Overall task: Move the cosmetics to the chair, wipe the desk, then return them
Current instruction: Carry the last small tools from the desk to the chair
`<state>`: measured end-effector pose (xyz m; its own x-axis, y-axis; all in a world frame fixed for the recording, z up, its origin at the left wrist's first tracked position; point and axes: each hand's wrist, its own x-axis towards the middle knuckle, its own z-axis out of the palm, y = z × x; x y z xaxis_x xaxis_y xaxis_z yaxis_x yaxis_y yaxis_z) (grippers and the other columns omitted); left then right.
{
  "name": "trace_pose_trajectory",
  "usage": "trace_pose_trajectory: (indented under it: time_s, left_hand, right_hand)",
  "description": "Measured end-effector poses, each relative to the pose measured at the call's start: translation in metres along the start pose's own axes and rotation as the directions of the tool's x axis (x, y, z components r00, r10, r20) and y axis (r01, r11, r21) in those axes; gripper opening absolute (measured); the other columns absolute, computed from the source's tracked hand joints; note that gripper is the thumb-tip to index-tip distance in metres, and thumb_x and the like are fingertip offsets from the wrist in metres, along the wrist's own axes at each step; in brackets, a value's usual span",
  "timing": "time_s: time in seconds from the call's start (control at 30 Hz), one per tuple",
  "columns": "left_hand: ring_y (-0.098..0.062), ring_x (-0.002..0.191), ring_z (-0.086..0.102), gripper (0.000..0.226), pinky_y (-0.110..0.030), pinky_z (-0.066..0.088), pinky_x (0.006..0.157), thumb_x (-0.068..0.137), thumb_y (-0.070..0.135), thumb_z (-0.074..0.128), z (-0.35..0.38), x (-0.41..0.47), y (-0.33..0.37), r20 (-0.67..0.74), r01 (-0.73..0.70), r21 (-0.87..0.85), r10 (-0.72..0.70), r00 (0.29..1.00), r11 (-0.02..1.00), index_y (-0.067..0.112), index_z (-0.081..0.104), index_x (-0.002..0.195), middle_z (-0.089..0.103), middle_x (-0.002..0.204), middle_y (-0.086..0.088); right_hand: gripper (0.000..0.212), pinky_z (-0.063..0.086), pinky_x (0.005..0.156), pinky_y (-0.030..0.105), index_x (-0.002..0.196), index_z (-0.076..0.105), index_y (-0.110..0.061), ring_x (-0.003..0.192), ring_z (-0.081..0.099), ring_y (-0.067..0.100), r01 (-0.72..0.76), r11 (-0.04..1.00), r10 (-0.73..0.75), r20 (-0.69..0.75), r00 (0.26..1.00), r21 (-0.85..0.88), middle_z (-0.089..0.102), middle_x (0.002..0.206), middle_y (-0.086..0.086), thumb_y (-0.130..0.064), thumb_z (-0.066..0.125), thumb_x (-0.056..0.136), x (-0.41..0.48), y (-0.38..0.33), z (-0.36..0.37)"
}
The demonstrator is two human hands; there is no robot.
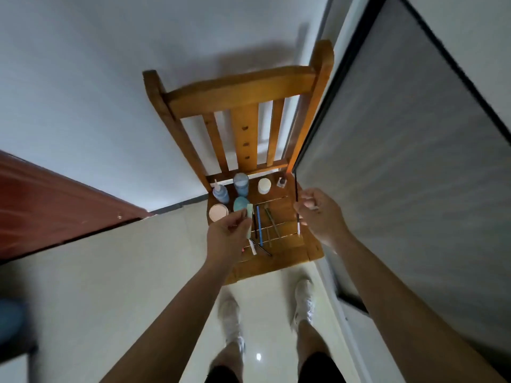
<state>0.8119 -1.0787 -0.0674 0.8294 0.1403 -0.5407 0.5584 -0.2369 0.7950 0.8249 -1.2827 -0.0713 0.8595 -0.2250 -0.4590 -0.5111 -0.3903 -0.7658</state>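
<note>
Watching the chair [240, 87], I log left hand [229, 236] pinching a green tube [249, 214], right hand [320, 214] pinching a thin brush [296, 189] (both above seat).

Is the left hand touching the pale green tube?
Touching. The head view shows the left hand pinching the pale green tube between thumb and fingers.

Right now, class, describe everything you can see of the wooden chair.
The chair looks like varnished honey-brown wood, with a curved top rail, vertical back slats and a slatted seat. It stands upright on the pale floor, its back towards the white wall. Cosmetics rest on its seat.
</note>
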Motion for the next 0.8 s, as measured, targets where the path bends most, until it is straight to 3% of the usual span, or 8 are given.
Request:
trace_pose_trajectory:
  time_s: [0.07, 0.13, 0.23, 0.3, 0.4, 0.57, 0.67, 0.8]
  left_hand:
    - [0.006, 0.082, 0.065, 0.011, -0.01, 0.051, 0.07, 0.094, 0.025, 0.066, 0.026, 0.025, -0.023, -0.017, 0.072, -0.012, -0.072, 0.997, 0.997, 0.035, 0.071, 0.093, 0.068, 0.077, 0.031]
    - [0.003, 0.076, 0.066, 0.024, -0.01, 0.052, 0.061, 0.094, 0.022, 0.067, 0.053, 0.052, -0.049, -0.041, 0.136, -0.035, -0.138, 0.99, 0.99, 0.039, 0.068, 0.077, 0.069, 0.074, 0.027]
    - [-0.016, 0.083, 0.067, 0.03, -0.031, 0.057, 0.075, 0.091, 0.018, 0.071, 0.09, 0.095, -0.094, -0.07, 0.252, -0.048, -0.255, 0.964, 0.967, 0.038, 0.072, 0.068, 0.071, 0.078, 0.011]
    - [-0.017, 0.088, 0.067, 0.011, -0.037, 0.057, 0.085, 0.09, 0.019, 0.071, 0.112, 0.119, -0.121, -0.093, 0.279, -0.045, -0.282, 0.955, 0.959, 0.029, 0.076, 0.088, 0.071, 0.085, 0.01]
    - [-0.017, 0.103, 0.065, 0.028, -0.035, 0.054, 0.091, 0.093, 0.023, 0.067, 0.141, 0.152, -0.157, -0.11, 0.279, 0.063, -0.271, 0.956, 0.958, 0.014, 0.07, 0.12, 0.072, 0.113, -0.001]
    - [-0.008, 0.101, 0.057, 0.033, -0.013, 0.039, 0.068, 0.098, 0.022, 0.06, 0.173, 0.184, -0.198, -0.11, 0.26, 0.171, -0.244, 0.964, 0.95, 0.012, 0.064, 0.129, 0.067, 0.127, -0.003]
    - [-0.015, 0.112, 0.062, 0.038, -0.02, 0.046, 0.081, 0.098, 0.02, 0.059, 0.177, 0.187, -0.207, -0.116, 0.257, 0.205, -0.237, 0.965, 0.944, 0.012, 0.058, 0.135, 0.065, 0.13, -0.003]
    - [-0.015, 0.112, 0.062, 0.041, -0.015, 0.046, 0.079, 0.098, 0.022, 0.059, 0.162, 0.168, -0.197, -0.104, 0.231, 0.27, -0.21, 0.972, 0.935, 0.014, 0.055, 0.139, 0.062, 0.134, -0.003]
  right_hand:
    - [0.013, 0.057, 0.094, 0.045, 0.112, 0.058, -0.031, 0.103, 0.066, 0.017, -0.024, 0.998, 0.026, 0.044, 0.999, -0.06, 0.068, 0.115, -0.009, -0.033, 0.059, 0.099, 0.037, 0.032, 0.01]
    - [0.013, 0.055, 0.094, 0.04, 0.112, 0.056, -0.033, 0.103, 0.065, 0.014, -0.046, 0.991, 0.056, 0.084, 0.995, -0.126, 0.066, 0.114, -0.012, -0.036, 0.058, 0.099, 0.072, 0.068, 0.021]
    - [0.011, 0.05, 0.084, 0.026, 0.109, 0.053, -0.036, 0.095, 0.061, 0.01, -0.089, 0.977, 0.117, 0.14, 0.983, -0.192, 0.064, 0.108, -0.014, -0.035, 0.059, 0.099, 0.113, 0.124, 0.041]
    - [0.012, 0.042, 0.071, 0.016, 0.108, 0.053, -0.036, 0.087, 0.057, 0.004, -0.119, 0.969, 0.156, 0.166, 0.974, -0.214, 0.06, 0.1, -0.02, -0.033, 0.059, 0.099, 0.133, 0.158, 0.056]
    - [0.011, 0.034, 0.063, 0.012, 0.107, 0.051, -0.036, 0.082, 0.054, 0.002, -0.136, 0.954, 0.196, 0.212, 0.958, -0.267, 0.057, 0.099, -0.017, -0.031, 0.058, 0.1, 0.157, 0.206, 0.078]
    - [0.018, 0.044, 0.068, 0.018, 0.119, 0.055, -0.033, 0.095, 0.059, 0.011, -0.165, 0.942, 0.242, 0.251, 0.937, -0.292, 0.06, 0.111, -0.011, -0.033, 0.057, 0.101, 0.179, 0.258, 0.105]
    - [0.029, 0.047, 0.078, 0.023, 0.128, 0.055, -0.029, 0.1, 0.061, 0.013, -0.155, 0.941, 0.231, 0.237, 0.944, -0.302, 0.064, 0.118, -0.008, -0.038, 0.057, 0.1, 0.182, 0.265, 0.109]
    - [0.038, 0.042, 0.076, 0.016, 0.139, 0.05, -0.027, 0.117, 0.061, 0.02, -0.146, 0.93, 0.237, 0.249, 0.939, -0.337, 0.062, 0.135, 0.0, -0.039, 0.052, 0.103, 0.169, 0.251, 0.092]
